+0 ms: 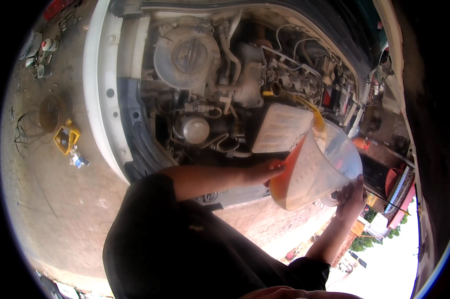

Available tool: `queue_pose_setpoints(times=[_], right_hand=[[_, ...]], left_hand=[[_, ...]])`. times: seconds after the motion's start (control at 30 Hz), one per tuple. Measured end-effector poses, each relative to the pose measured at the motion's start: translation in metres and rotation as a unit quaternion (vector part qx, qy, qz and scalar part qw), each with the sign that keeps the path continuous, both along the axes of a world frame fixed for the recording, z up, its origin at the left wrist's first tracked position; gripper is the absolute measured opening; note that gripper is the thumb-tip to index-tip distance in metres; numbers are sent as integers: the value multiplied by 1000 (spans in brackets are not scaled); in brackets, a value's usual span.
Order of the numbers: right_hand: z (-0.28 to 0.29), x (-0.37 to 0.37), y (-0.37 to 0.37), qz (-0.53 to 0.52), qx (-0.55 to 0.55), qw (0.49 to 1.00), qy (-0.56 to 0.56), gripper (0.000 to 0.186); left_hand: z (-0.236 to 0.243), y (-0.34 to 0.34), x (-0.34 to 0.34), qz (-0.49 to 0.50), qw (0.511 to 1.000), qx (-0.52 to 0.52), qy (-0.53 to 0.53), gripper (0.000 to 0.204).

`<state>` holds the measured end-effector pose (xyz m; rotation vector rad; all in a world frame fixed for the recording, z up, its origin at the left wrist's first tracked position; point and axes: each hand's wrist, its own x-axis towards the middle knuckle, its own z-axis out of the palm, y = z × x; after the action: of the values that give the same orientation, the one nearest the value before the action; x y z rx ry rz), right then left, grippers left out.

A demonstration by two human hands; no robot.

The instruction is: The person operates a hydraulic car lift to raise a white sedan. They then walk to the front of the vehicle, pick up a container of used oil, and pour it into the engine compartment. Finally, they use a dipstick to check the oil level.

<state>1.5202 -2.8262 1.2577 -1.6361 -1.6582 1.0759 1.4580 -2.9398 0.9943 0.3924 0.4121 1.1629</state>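
Observation:
Over the engine bay (245, 79), a translucent plastic measuring jug (304, 179) is tilted, with orange liquid along its left side. My left hand (265, 172) grips that side near the bottom; my right hand (352, 197) is closed on the jug's right end, its fingers partly hidden. A yellow spout (309, 109) runs from the jug up toward a round dark opening (275, 88) on the engine. Whether liquid is flowing through it I cannot tell. Just beneath the spout sits a light rectangular ribbed housing (279, 127). A round metal cap (195, 129) lies farther left.
The white front body edge (100, 84) curves down the left of the bay. On the floor (50, 189) beyond are a yellow container (67, 137), cables and small bottles (49, 45). The open hood (404, 99) borders the right, with a bright yard and greenery (364, 239) below.

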Motion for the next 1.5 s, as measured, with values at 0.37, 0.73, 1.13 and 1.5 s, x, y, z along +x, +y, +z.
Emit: queue_pose_setpoints(times=[0.37,0.73,1.13,1.5], right_hand=[[1,1,1,-5,0,1000,-8,47],[2,-3,-2,0,9,1000,-17,47],[5,-4,0,-2,3,1000,-19,49],[6,-2,3,4,-3,1000,-16,48]], left_hand=[[7,-3,-5,6,1000,-1,-1,62],[12,-4,-7,5,1000,-2,-7,61],[11,-2,0,15,1000,-3,-19,60],[12,-2,1,15,1000,-4,-19,61]])
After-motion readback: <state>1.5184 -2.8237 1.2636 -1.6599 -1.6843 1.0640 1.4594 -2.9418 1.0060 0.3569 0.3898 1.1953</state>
